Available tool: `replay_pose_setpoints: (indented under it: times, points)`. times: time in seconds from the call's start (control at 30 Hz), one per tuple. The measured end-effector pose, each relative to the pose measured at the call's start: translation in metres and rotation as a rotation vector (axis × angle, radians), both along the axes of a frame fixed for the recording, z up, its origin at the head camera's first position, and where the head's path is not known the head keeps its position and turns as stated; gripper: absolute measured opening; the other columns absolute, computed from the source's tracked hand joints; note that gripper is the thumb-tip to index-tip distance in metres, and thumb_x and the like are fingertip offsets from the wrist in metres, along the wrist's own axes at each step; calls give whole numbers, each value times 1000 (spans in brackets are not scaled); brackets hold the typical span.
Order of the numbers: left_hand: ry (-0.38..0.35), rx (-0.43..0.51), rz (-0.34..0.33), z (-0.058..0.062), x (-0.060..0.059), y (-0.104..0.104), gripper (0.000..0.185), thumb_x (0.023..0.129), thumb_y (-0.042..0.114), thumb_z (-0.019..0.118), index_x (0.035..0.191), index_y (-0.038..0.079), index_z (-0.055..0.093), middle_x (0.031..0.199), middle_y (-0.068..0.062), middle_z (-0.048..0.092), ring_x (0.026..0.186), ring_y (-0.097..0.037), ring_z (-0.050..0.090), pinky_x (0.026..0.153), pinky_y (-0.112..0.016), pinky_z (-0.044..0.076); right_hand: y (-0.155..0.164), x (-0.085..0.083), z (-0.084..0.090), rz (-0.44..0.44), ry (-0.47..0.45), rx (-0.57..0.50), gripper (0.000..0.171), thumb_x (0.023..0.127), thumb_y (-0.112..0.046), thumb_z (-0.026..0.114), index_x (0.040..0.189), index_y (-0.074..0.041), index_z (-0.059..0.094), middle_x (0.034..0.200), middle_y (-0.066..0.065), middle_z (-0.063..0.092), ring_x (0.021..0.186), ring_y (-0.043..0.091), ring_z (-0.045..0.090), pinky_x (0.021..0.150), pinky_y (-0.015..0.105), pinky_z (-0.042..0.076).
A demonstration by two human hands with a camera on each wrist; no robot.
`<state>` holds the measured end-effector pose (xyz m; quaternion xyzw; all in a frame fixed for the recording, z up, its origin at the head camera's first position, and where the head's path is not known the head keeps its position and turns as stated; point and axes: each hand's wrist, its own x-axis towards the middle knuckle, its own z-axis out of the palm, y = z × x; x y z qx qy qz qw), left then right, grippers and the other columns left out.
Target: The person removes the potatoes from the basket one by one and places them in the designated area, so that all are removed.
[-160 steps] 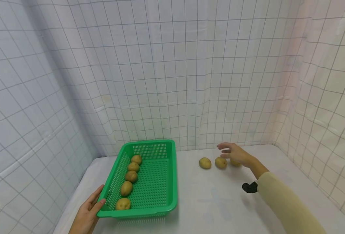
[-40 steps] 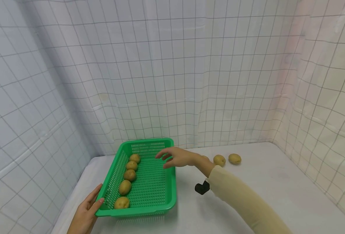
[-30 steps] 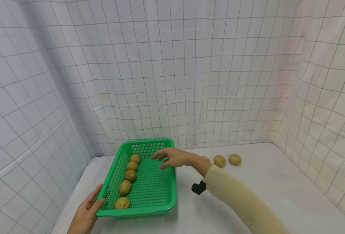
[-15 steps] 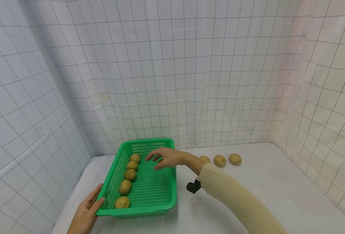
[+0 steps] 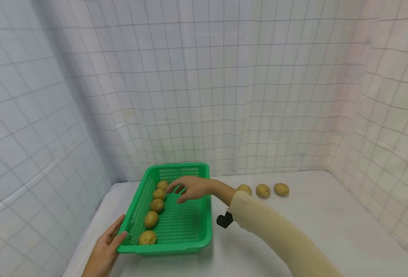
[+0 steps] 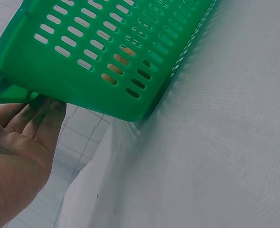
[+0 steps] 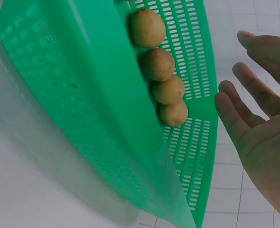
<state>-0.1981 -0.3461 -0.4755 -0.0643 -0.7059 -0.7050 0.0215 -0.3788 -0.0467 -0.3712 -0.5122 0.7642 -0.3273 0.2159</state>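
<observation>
In the head view a green plastic basket (image 5: 181, 248) holds several potatoes (image 5: 151, 219) lined up along its left wall. My left hand (image 5: 103, 246) grips the near-left corner, thumb on the rim and fingers along the outside; the left wrist view has those fingers (image 6: 47, 121) up under the rim. Over the inside of the basket hovers my right hand (image 5: 191, 187), fingers spread and loosely bent, holding nothing. Its fingertips point toward the row's far end. The right wrist view shows the same empty hand (image 7: 268, 114) above the basket wall.
Three more potatoes (image 5: 263, 191) lie in a row on the white tabletop (image 5: 293, 231), right of the basket. A black device (image 5: 225, 219) sticks out under the right sleeve (image 5: 269, 227). White grid-patterned curtains (image 5: 221, 96) enclose the back and sides.
My right hand has come from above the loose potatoes on the right to over the basket, then drifted further left, empty throughout. The left hand keeps its grip; the potatoes stay put.
</observation>
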Motion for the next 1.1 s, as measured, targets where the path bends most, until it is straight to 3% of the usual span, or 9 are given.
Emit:
replay_pose_setpoints:
  times: [0.23, 0.5, 0.73, 0.87, 1.03, 1.1]
  points:
    - [30, 14, -13, -2, 2, -3, 71, 112, 12, 48, 161, -11, 1, 163, -36, -5, 123, 16, 43, 98, -15, 46, -23, 1, -4, 41, 18, 55, 49, 96, -6, 73, 144, -8, 60, 144, -1, 58, 123, 7, 58, 95, 19, 50]
    - [60, 14, -20, -5, 3, -2, 68, 112, 8, 47, 159, -14, 2, 160, -40, -5, 125, 13, 45, 99, -16, 47, -56, 8, -14, 148, -29, 103, 46, 97, -5, 74, 142, -8, 61, 140, -4, 59, 128, 14, 56, 95, 16, 49]
    - [-14, -13, -10, 3, 2, -2, 73, 113, 19, 48, 163, -6, 0, 166, -31, -2, 122, 15, 45, 98, -17, 48, -80, 10, -21, 253, -42, 165, 49, 98, -1, 71, 145, -4, 57, 148, 3, 56, 133, 15, 53, 102, 18, 44]
    - [-39, -5, 9, 4, 2, 1, 75, 113, 21, 50, 163, -4, 2, 167, -28, 0, 122, 13, 46, 99, -19, 48, -89, 11, -33, 296, -61, 210, 51, 98, -2, 72, 146, -4, 56, 149, 3, 55, 131, 9, 52, 101, 16, 45]
    - [-55, -4, 33, 5, 3, 3, 75, 112, 24, 52, 164, -2, 4, 168, -25, 3, 124, 13, 45, 100, -19, 47, -97, 13, -45, 306, -74, 218, 53, 96, 0, 73, 146, -3, 57, 145, 2, 59, 126, 7, 57, 100, 16, 46]
    - [-60, 3, 41, 4, 4, 3, 76, 112, 23, 52, 165, -1, 4, 168, -24, 3, 124, 13, 45, 100, -18, 47, -101, 14, -49, 313, -38, 232, 52, 96, -2, 73, 146, -4, 57, 143, 0, 60, 125, 4, 55, 101, 14, 44]
